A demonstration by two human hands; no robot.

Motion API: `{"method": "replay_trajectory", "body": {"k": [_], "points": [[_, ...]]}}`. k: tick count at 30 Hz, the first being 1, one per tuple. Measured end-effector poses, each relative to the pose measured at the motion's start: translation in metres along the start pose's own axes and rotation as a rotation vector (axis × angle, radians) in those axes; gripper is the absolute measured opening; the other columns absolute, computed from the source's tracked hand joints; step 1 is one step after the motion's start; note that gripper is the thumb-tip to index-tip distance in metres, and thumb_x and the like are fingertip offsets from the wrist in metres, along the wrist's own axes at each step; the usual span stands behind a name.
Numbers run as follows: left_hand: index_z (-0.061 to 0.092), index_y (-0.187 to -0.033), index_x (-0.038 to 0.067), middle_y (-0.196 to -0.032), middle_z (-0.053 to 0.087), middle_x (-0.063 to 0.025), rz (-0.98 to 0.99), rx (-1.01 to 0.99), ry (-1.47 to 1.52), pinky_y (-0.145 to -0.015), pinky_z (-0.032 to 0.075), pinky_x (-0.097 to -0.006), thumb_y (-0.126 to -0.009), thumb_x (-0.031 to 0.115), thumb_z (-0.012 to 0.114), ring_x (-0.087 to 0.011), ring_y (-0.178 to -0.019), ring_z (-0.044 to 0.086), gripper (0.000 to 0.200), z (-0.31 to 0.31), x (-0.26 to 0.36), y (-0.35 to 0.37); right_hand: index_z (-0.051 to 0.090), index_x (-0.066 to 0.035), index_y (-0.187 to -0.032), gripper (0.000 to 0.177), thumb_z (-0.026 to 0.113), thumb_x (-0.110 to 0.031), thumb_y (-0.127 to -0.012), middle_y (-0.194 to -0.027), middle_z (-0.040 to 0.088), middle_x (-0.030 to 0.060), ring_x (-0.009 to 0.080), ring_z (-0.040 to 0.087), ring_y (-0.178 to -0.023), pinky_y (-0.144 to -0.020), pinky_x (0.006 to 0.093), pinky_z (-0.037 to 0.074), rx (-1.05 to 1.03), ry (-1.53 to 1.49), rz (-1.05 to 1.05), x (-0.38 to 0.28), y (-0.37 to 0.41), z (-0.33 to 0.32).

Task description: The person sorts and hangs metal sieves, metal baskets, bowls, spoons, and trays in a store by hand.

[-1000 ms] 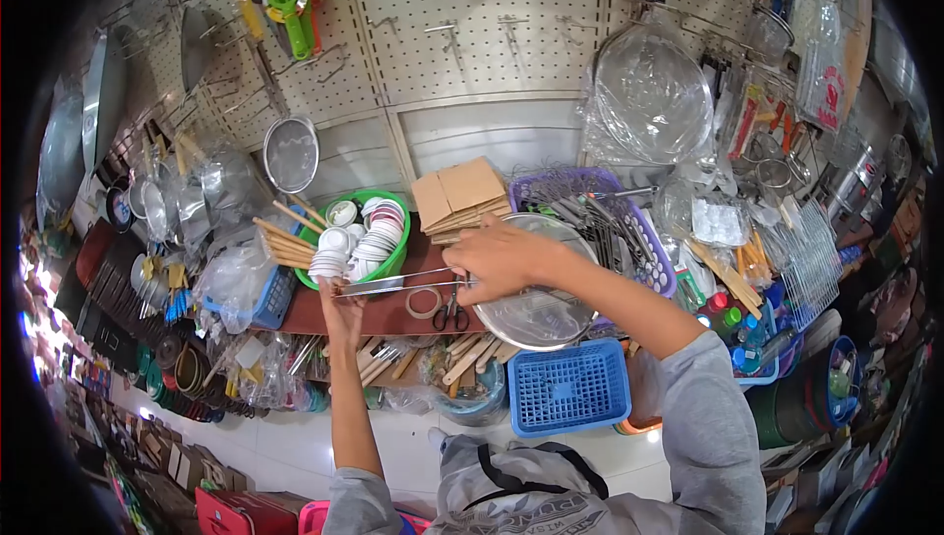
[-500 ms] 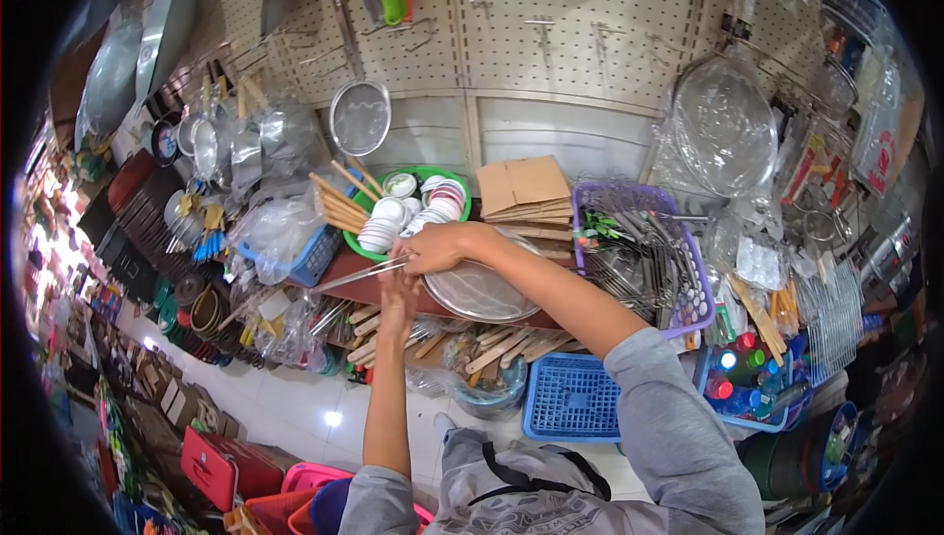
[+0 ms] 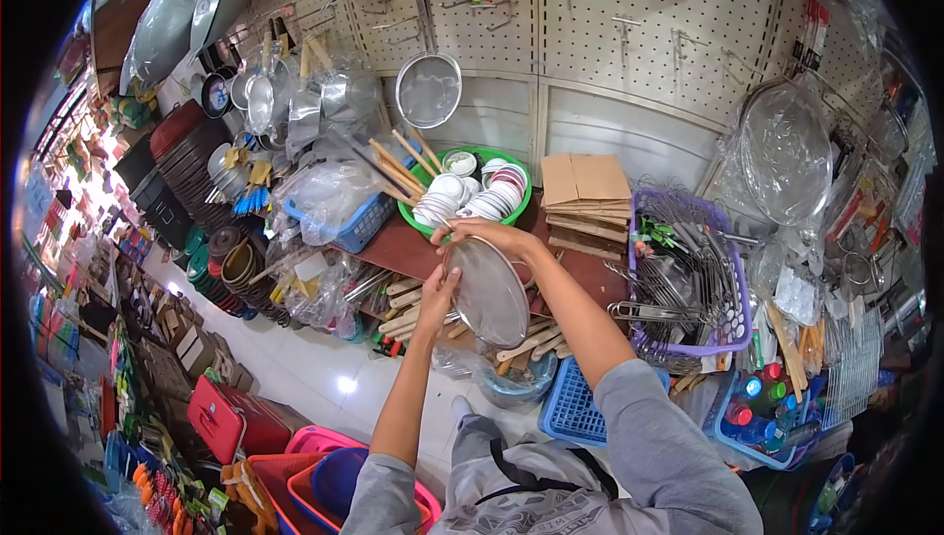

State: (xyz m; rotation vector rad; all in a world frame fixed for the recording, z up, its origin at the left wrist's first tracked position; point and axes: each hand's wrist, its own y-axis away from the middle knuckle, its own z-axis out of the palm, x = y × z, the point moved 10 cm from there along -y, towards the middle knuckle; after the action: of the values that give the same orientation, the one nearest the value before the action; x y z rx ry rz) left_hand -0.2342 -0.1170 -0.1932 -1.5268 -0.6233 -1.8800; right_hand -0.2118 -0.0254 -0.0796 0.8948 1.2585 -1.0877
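Note:
A round wire-mesh strainer (image 3: 489, 291) is tilted up on edge in front of me, over the shelf's front. My left hand (image 3: 437, 299) grips its left side near the rim, thumb uppermost. At the top, my right hand (image 3: 489, 233) curls its fingers over the same strainer near where the handle joins. The handle is foreshortened and mostly hidden by my fingers. Just behind my hands is a green basin (image 3: 524, 203) holding stacks of small white dishes (image 3: 492, 203). A similar strainer (image 3: 429, 89) hangs on the pegboard beyond.
Brown cardboard pieces (image 3: 587, 181) are stacked right of the basin, beside a purple basket (image 3: 739, 324) of metal utensils. Wooden-handled tools (image 3: 403, 314) stick out below the shelf. A blue crate (image 3: 575, 407) and a basket of bottles (image 3: 752, 412) stand lower right; pans (image 3: 261, 102) hang left.
The strainer has gone from lying nearly flat, handle pointing left, to tilted on edge. My left hand has moved onto its side near the rim. The camera view has shifted left.

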Motion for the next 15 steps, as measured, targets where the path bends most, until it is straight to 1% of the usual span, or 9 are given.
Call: {"method": "replay_trajectory", "body": {"k": [1, 2, 4, 5, 8, 9, 12, 13, 15], "points": [[0.062, -0.126, 0.006, -0.112, 0.066, 0.0022, 0.056, -0.005, -0.056, -0.089, 0.048, -0.027, -0.107, 0.033, 0.061, -0.009, -0.098, 0.06, 0.033, -0.009, 0.001, 0.0, 0.058, -0.004, -0.143, 0.047, 0.057, -0.023, -0.1, -0.134, 0.062, 0.0081, 0.0198, 0.059, -0.129, -0.11, 0.0348, 0.046, -0.045, 0.035, -0.014, 0.003, 0.003, -0.003], [0.063, -0.123, 0.006, -0.109, 0.066, 0.0025, 0.114, -0.01, -0.113, -0.088, 0.047, -0.0262, -0.106, 0.034, 0.062, -0.0085, -0.096, 0.059, 0.033, -0.017, 0.002, 0.0, 0.059, -0.004, -0.143, 0.047, 0.058, -0.025, -0.101, -0.137, 0.062, 0.0081, 0.0194, 0.059, -0.128, -0.11, 0.0346, 0.046, 0.012, 0.03, -0.004, 0.01, 0.007, -0.014], [0.064, -0.116, 0.005, -0.1, 0.062, 0.0041, 0.116, 0.054, -0.135, -0.083, 0.045, -0.0252, -0.106, 0.034, 0.062, -0.0073, -0.088, 0.054, 0.03, -0.03, 0.009, 0.008, 0.06, -0.004, -0.144, 0.047, 0.06, -0.028, -0.103, -0.141, 0.06, 0.0081, 0.0185, 0.059, -0.127, -0.11, 0.0344, 0.045, 0.129, 0.016, 0.015, 0.024, 0.021, -0.027], [0.065, -0.112, 0.005, -0.095, 0.061, 0.0049, 0.119, 0.085, -0.145, -0.08, 0.044, -0.0248, -0.106, 0.034, 0.063, -0.0066, -0.085, 0.051, 0.03, -0.035, 0.015, 0.012, 0.056, -0.007, -0.149, 0.052, 0.065, -0.028, -0.101, -0.145, 0.058, 0.0076, 0.0175, 0.056, -0.129, -0.111, 0.0335, 0.044, 0.135, -0.052, 0.105, 0.036, 0.028, -0.033], [0.064, -0.102, 0.004, -0.086, 0.053, 0.0066, 0.194, 0.155, -0.305, -0.075, 0.04, -0.0252, -0.106, 0.033, 0.061, -0.0069, -0.08, 0.044, 0.029, -0.04, 0.047, 0.024, 0.052, -0.008, -0.151, 0.056, 0.069, -0.023, -0.1, -0.145, 0.058, 0.0071, 0.0159, 0.056, -0.128, -0.109, 0.0316, 0.045, 0.164, 0.041, 0.147, 0.037, 0.052, -0.026], [0.064, -0.099, 0.004, -0.083, 0.052, 0.0056, 0.226, 0.177, -0.352, -0.073, 0.039, -0.0253, -0.107, 0.031, 0.06, -0.007, -0.079, 0.043, 0.029, -0.043, 0.051, 0.023, 0.049, -0.008, -0.154, 0.062, 0.072, -0.021, -0.098, -0.142, 0.06, 0.0069, 0.0155, 0.057, -0.126, -0.106, 0.0306, 0.047, 0.195, 0.058, 0.143, 0.047, 0.055, -0.031], [0.064, -0.1, 0.003, -0.081, 0.052, 0.0047, 0.307, 0.209, -0.408, -0.071, 0.039, -0.0247, -0.108, 0.031, 0.059, -0.0071, -0.078, 0.043, 0.029, -0.048, 0.06, 0.024, 0.053, -0.008, -0.151, 0.057, 0.071, -0.02, -0.099, -0.136, 0.065, 0.0072, 0.0159, 0.059, -0.121, -0.102, 0.0307, 0.048, 0.313, 0.213, 0.164, 0.069, 0.061, -0.039], [0.063, -0.1, 0.003, -0.08, 0.051, 0.0044, 0.314, 0.22, -0.426, -0.07, 0.04, -0.0251, -0.108, 0.031, 0.059, -0.0072, -0.077, 0.044, 0.029, -0.047, 0.064, 0.025, 0.059, -0.008, -0.145, 0.051, 0.071, -0.027, -0.098, -0.125, 0.072, 0.0077, 0.0184, 0.066, -0.113, -0.098, 0.0332, 0.05, 0.375, 0.33, 0.104, 0.075, 0.059, -0.049], [0.063, -0.101, 0.003, -0.079, 0.051, 0.0037, 0.327, 0.242, -0.464, -0.068, 0.042, -0.0259, -0.108, 0.03, 0.058, -0.0074, -0.074, 0.045, 0.028, -0.047, 0.069, 0.027, 0.063, -0.01, -0.14, 0.049, 0.07, -0.033, -0.097, -0.118, 0.075, 0.0088, 0.0203, 0.069, -0.108, -0.096, 0.0349, 0.051, 0.511, 0.438, 0.076, 0.088, 0.064, -0.063]]}}
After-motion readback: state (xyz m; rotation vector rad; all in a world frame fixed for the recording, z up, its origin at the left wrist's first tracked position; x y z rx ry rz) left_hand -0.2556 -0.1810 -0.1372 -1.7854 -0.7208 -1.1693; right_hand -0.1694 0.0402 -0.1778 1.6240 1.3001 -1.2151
